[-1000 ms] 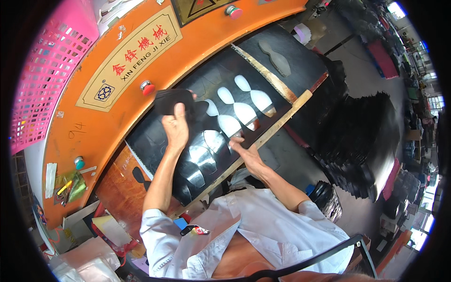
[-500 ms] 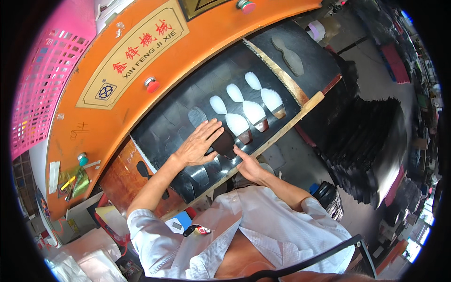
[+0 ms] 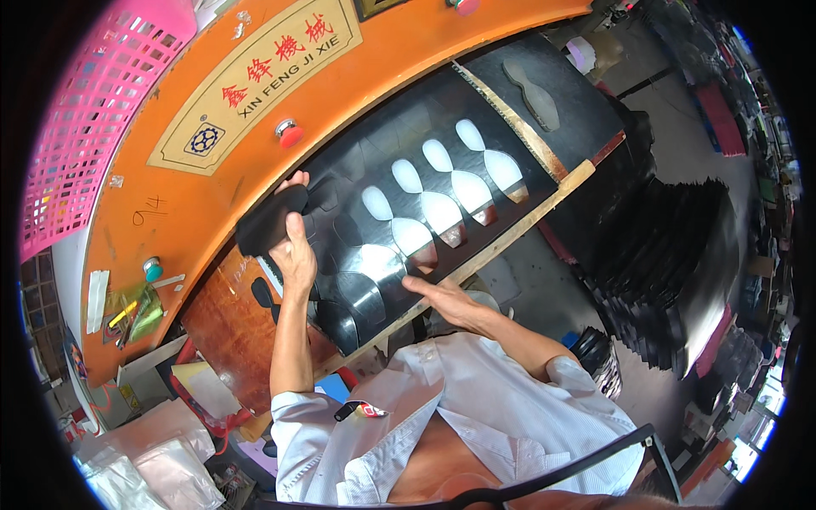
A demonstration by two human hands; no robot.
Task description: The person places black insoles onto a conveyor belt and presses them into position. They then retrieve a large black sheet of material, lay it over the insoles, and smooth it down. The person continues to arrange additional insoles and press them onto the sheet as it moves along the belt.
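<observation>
My left hand (image 3: 294,246) is closed round a dark, flat sole-shaped piece (image 3: 274,219), lifted at the left part of a black sheet (image 3: 357,153). The thumb lies on the piece's near side and fingertips show past its far edge. Sole-shaped openings run in a row across the sheet, bright with a brown heel end. My right hand (image 3: 450,302) rests at the sheet's near edge, its thumb stretched out over the surface beside the leftmost opening; its other fingers are mostly hidden. Fainter sole outlines mark the sheet left of the openings.
An orange machine beam (image 3: 195,195) with red buttons (image 3: 289,133) crosses behind the sheet. A wooden strip (image 3: 518,223) borders its near side. A grey sole-shaped form (image 3: 531,93) lies on the black board at right. Black sheets (image 3: 654,263) are stacked right; a pink basket (image 3: 106,110) stands far left.
My left hand has moved left and now carries a dark sole piece up from the sheet, where one more opening shows. My right hand stays near the front edge, shifted slightly left.
</observation>
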